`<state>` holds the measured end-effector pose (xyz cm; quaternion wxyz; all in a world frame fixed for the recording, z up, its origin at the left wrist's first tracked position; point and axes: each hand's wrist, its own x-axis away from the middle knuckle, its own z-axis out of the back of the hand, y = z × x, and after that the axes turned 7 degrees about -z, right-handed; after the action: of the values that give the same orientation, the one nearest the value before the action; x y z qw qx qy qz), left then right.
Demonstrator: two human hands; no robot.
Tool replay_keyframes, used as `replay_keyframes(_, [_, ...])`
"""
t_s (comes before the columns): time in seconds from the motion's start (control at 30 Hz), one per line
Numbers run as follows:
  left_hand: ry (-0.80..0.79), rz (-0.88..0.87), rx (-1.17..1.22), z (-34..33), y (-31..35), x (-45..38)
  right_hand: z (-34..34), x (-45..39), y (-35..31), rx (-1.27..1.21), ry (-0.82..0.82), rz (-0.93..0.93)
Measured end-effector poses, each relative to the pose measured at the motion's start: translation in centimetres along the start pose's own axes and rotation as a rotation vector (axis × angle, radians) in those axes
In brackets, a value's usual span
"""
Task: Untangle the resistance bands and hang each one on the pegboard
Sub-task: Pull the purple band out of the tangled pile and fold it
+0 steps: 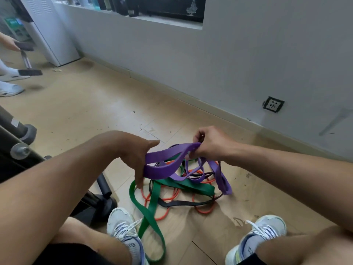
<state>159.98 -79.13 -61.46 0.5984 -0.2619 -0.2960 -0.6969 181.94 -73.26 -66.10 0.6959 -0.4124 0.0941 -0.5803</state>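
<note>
A tangle of resistance bands lies on the wooden floor between my feet: a wide green band (150, 209), a thin orange band (168, 197), a thin black band (181, 203) and a narrower purple band (221, 178). A wide purple band (164, 165) is lifted above the pile. My right hand (210, 144) pinches one end of it. My left hand (137, 155) has its fingers inside the loop's other end, thumb pointing forward. No pegboard is in view.
A grey wall with a socket (273, 104) runs close behind the pile. Black exercise-machine parts (21, 150) stand at my left. Another person's feet (9, 81) and a hand with a dark tool are at the far left. A white cabinet (55, 35) stands beyond.
</note>
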Motion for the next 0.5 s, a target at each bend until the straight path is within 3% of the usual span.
replay_keyframes(0.17, [0.083, -0.074, 0.172, -0.1, 0.6, -0.7, -0.2, 0.5, -0.3, 0.125, -0.174, -0.020])
replay_keyframes(0.33, [0.096, -0.224, 0.338, -0.7, 2.0, -0.9, -1.2, 1.0, -0.6, 0.225, -0.220, -0.001])
replay_keyframes(0.5, [0.263, -0.341, 0.239, -1.9, 3.3, -2.8, -2.0, 1.5, -0.8, 0.195, -0.254, 0.052])
